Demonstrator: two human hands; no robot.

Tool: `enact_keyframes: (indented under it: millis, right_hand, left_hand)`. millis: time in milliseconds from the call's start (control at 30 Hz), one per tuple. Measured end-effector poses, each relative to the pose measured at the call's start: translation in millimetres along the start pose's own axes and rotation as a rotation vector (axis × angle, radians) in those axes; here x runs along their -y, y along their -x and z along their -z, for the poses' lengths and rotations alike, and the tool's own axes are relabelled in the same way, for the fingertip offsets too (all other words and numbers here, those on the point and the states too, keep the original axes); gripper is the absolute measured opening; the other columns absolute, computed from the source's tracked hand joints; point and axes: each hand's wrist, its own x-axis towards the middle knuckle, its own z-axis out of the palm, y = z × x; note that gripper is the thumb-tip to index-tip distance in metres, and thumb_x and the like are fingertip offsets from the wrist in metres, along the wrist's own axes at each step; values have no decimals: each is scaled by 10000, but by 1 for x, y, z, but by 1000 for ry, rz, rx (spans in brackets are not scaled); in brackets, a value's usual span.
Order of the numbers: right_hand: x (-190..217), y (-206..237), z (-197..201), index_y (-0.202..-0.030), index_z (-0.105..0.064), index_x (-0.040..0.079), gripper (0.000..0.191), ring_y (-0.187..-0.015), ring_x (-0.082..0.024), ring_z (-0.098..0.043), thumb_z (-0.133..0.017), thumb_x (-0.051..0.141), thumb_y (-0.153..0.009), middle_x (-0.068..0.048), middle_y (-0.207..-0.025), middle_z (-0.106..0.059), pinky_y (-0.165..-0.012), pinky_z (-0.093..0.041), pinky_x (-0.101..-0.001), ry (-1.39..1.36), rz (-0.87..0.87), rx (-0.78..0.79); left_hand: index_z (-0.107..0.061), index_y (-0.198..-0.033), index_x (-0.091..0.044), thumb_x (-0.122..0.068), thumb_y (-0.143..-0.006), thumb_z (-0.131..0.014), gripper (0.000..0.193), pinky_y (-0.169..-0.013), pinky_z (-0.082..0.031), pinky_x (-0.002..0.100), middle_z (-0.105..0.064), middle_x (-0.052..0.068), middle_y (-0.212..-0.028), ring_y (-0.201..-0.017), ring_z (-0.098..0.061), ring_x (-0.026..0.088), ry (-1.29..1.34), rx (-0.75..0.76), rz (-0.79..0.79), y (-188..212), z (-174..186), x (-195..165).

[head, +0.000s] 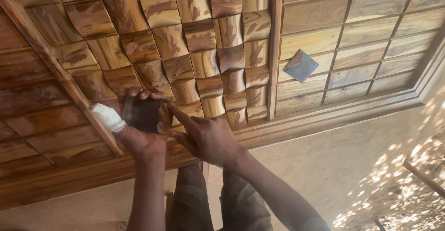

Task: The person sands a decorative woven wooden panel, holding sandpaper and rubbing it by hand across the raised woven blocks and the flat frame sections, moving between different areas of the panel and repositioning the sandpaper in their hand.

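Dark pad (141,114), matte, roughly square with worn edges, likely folded abrasive sheet: held against the near left part of a carved wooden door panel (185,41). Left hand (139,131) curls around the pad, fingers over its top edge, thumb wrapped in a white bandage (107,118). Right hand (204,136) lies just beside it, index finger stretched to touch the pad's right edge, other fingers loosely bent, holding nothing. Panel surface: glossy, strongly figured brown-and-amber wood in raised, curved square blocks. A straight rail (274,45) divides it from a paler, flat-slatted section (361,36) on the right; a small grey-blue square piece (301,66) lies there, well apart from the hands. Plain frame edge (324,115) runs along the near side; beyond it pale, sun-dappled ground (371,166) leaves open room.
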Motion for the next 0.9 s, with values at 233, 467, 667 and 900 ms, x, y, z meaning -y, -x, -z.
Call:
enact_keyframes:
  millis: [233, 467, 667, 900]
  right_hand:
    - [-38, 17, 14, -1404, -580, 103, 372, -452, -81, -614, -639, 254, -1070, 11, -667, -699, -395, -493, -284, -87, -24, -73]
    - [-121, -20, 59, -1582, -349, 52, 584, -378, -150, -495, -540, 222, -1057, -138, -836, -725, -305, -397, -285, 391, -207, -106]
    - [-138, -3, 62, -1513, -448, 47, 497, -388, -161, -536, -564, 228, -1064, -142, -870, -740, -312, -431, -295, 352, -118, -1]
    - [-151, 38, 54, -1445, -548, 27, 423, -606, -92, -658, -630, 197, -1066, -77, -924, -738, -520, -510, -237, -135, -280, -378]
  left_hand:
    - [-666, -1166, -67, -553, -983, -666, 519, -934, -593, 425, -682, 88, -1026, -973, -679, 240, -9, -100, -29, 19, 3, 22]
    - [-662, -1209, -60, -523, -1012, -662, 503, -932, -576, 409, -664, 78, -1047, -977, -652, 207, 67, -21, -56, 31, 5, 51]
    - [-654, -1239, -52, -573, -977, -671, 584, -979, -557, 426, -644, 80, -1069, -1013, -636, 222, 137, -91, -33, 40, 21, 73]
    - [-632, -1187, -38, -618, -990, -682, 615, -927, -563, 446, -657, 107, -1053, -973, -640, 248, 140, -197, -34, 87, 46, 117]
